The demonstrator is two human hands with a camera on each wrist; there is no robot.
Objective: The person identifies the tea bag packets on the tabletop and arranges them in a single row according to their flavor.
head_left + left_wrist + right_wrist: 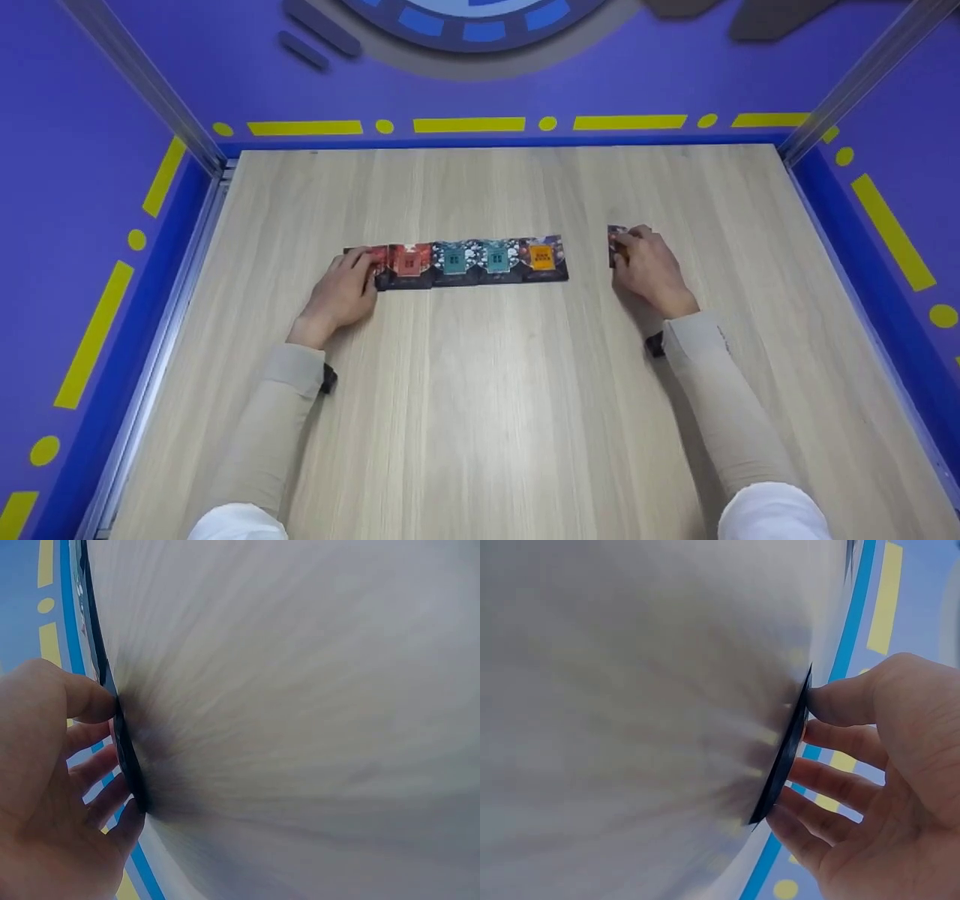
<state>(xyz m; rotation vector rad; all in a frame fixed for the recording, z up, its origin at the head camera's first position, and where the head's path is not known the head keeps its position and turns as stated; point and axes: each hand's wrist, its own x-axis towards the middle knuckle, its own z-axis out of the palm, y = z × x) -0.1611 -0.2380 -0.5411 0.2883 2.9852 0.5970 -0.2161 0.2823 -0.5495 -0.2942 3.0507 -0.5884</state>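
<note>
A row of several thin, printed square tiles lies edge to edge on the table. My left hand holds the leftmost red tile at the row's end and hides most of it. To its right come a red-orange tile, two teal tiles and an orange one. Apart from the row, at the right, my right hand grips another dark tile with red spots, mostly covered by the fingers. In both wrist views, thumb and fingers meet a thin dark edge, with the right tile's edge close to the table.
The pale wood table is enclosed by a purple-blue back wall with yellow marks, and by side walls. Metal rails run along the left edge. A gap of bare table separates the row from the right-hand tile.
</note>
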